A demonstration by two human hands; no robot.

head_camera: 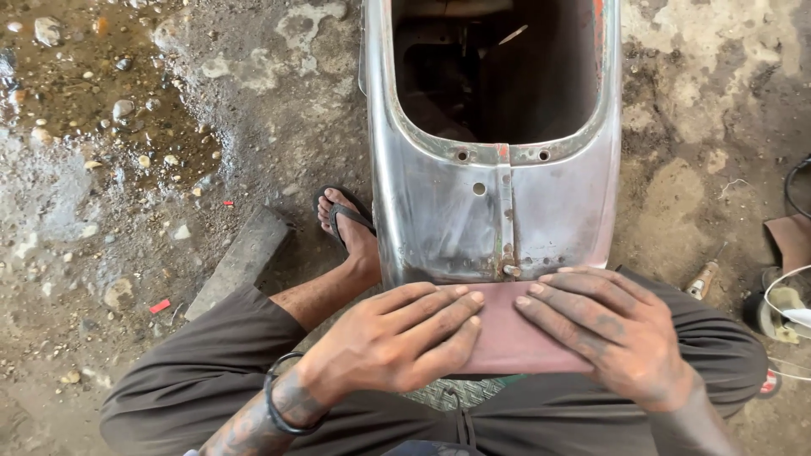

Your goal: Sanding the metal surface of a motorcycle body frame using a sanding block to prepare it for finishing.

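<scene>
A bare-metal scooter body shell (473,211) stands on the ground in front of me, its open cavity at the top and a riveted seam down its rear. A reddish-brown sheet of sandpaper (505,333) lies over the shell's lower rear edge. My left hand (397,342) presses flat on the sheet's left side, fingers together pointing right. My right hand (612,329) presses on its right side, fingers pointing left. Both hands are grimy. A dark bangle circles my left wrist.
A wooden block (241,257) lies on the dirt floor at left, beside my sandalled foot (346,224). A puddle with pebbles (93,93) fills the top left. At right lie a small tool (703,279), cables and a round object (781,308).
</scene>
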